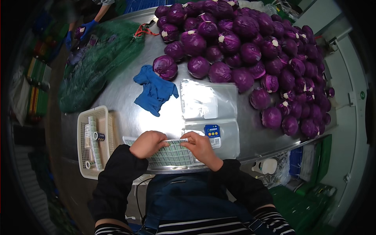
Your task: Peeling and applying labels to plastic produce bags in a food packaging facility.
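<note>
At the table's near edge, my left hand and my right hand both pinch the top edge of a sheet of small green-and-white printed labels. The fingers of both hands are closed on the paper. Just beyond and to the right lies a stack of clear plastic bags, bearing a blue-and-white printed panel close to my right hand. A crumpled blue glove or cloth rests on the metal farther off, left of the bags.
Purple cabbages are heaped across the far and right side of the metal table. A green mesh sack lies at far left. Nearer stands a cream basket with rolls and sheets. Beyond, another person's blue-gloved hand holds a cabbage.
</note>
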`<action>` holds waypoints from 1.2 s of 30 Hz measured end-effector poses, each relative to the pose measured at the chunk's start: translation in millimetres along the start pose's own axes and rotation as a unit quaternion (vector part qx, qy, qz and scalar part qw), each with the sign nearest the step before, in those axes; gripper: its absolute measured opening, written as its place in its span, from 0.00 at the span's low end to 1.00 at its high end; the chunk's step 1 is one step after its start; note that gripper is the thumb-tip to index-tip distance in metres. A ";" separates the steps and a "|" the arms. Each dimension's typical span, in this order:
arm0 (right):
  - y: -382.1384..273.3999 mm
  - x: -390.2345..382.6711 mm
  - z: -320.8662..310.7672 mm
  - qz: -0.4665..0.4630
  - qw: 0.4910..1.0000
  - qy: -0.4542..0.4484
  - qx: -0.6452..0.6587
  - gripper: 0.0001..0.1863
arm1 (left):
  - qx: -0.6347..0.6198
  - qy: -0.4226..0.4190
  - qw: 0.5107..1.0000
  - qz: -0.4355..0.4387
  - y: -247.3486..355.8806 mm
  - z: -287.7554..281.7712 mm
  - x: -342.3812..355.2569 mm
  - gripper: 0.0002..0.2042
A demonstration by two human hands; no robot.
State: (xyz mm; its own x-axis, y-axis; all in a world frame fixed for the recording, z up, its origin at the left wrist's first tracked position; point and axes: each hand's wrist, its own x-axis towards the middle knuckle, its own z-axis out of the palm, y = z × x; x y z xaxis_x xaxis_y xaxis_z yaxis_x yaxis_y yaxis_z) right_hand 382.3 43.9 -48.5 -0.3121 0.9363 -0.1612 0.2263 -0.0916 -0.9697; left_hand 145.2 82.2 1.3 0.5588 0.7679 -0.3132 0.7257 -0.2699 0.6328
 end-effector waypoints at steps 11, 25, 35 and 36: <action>-1.3 -21.4 -26.8 -0.074 0.980 0.077 -0.166 0.11 | -0.172 0.082 0.979 -0.075 -2.3 2.0 -17.6 0.10; -49.6 -5.6 -57.9 -0.198 0.928 0.008 -0.315 0.13 | -0.136 0.044 0.990 -0.009 11.2 -18.6 -16.3 0.08; -53.2 2.4 -49.4 -0.229 0.922 -0.118 -0.291 0.13 | -0.090 0.019 0.995 0.024 13.8 -6.2 -1.3 0.12; -54.8 6.4 -47.3 -0.233 0.921 -0.117 -0.289 0.13 | -0.108 0.004 0.994 0.014 10.9 -5.6 -0.8 0.12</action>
State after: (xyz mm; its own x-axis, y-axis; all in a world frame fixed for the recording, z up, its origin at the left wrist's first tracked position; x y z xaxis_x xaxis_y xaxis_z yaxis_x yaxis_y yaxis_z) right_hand 411.5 71.0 12.3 -0.6748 0.7231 0.1473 0.4498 0.5613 -0.6947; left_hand 150.4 81.9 12.4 0.5731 0.7672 -0.2880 0.6069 -0.1612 0.7783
